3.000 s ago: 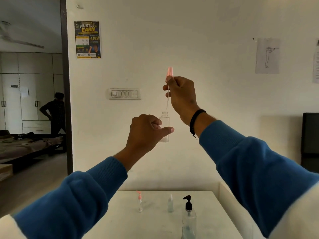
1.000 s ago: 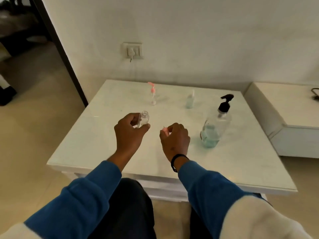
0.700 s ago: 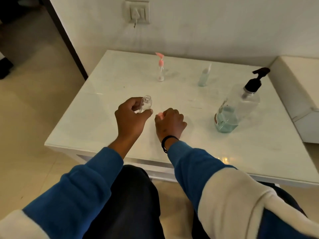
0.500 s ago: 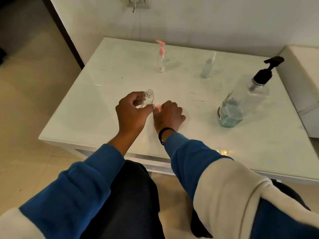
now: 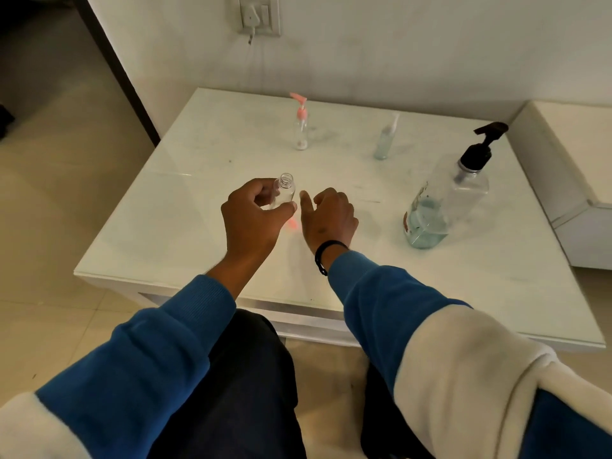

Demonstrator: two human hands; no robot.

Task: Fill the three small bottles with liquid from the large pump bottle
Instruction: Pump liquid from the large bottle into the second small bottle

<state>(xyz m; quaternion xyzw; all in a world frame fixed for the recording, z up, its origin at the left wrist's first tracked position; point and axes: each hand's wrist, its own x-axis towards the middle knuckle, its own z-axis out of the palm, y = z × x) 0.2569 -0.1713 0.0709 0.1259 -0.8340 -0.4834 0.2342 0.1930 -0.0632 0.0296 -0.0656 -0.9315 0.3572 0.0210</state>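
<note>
My left hand [image 5: 251,220] grips a small clear bottle [image 5: 285,192] with its neck uncapped, held upright just above the white table [image 5: 185,193]. My right hand [image 5: 329,218] hovers right beside it, index finger pointing forward, the other fingers loosely curled and holding nothing. A pink pump top [image 5: 293,224] lies on the table between the two hands. Farther back stand a small bottle with a pink pump [image 5: 301,127] and a small bottle with a white top [image 5: 384,140]. The large pump bottle [image 5: 443,200], black pump and some bluish liquid at its bottom, stands at the right.
A low white unit [image 5: 569,154] adjoins the table on the right. A wall socket [image 5: 258,14] sits on the wall behind. Beige floor tiles lie to the left, and my dark-trousered knees are at the table's near edge.
I brought the uncapped bottle and its pink pump top down from face height to the table. My right hand has let the pink top go onto the table.
</note>
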